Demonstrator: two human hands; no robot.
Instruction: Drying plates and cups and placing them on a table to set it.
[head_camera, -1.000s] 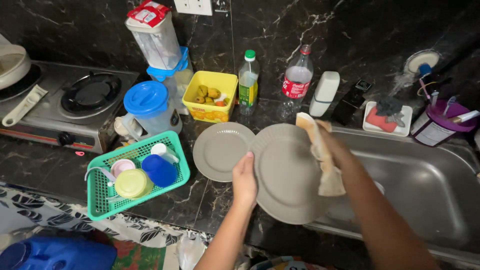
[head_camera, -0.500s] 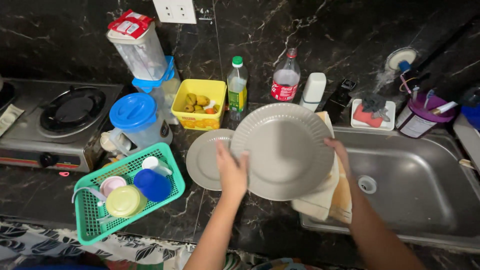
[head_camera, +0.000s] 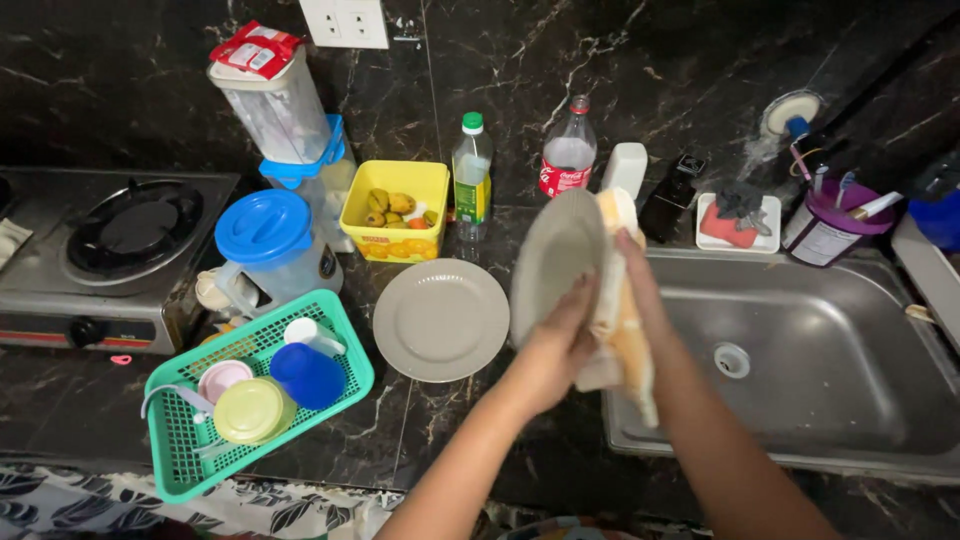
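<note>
Hands meet over the counter's front edge, just left of the steel sink (head_camera: 850, 400). The left hand (head_camera: 553, 350) is closed on the lower rim of a grey plate (head_camera: 553, 258), fingers curled over its face, holding it tilted nearly on edge. The right hand (head_camera: 630, 262) presses a cream and tan cloth (head_camera: 622, 340) flat against the plate's other side, fingers spread along the cloth rather than clenched; the cloth hangs down past the sink's left rim.

A second grey plate (head_camera: 441, 319) lies flat on the black marble counter (head_camera: 440, 420), just beside the held one. Toward the front left corner sits a green basket (head_camera: 185, 450) with a blue cup (head_camera: 306, 374), a yellow lid (head_camera: 250, 411) and a pink lid (head_camera: 221, 379) in it. Along the back edge stand a yellow tub (head_camera: 396, 207) of fruit, a green-capped bottle (head_camera: 472, 175) and a red-capped bottle (head_camera: 564, 150). A gas stove (head_camera: 100, 250) occupies the counter's left end, with a blue-lidded jug (head_camera: 270, 240) beside it.
</note>
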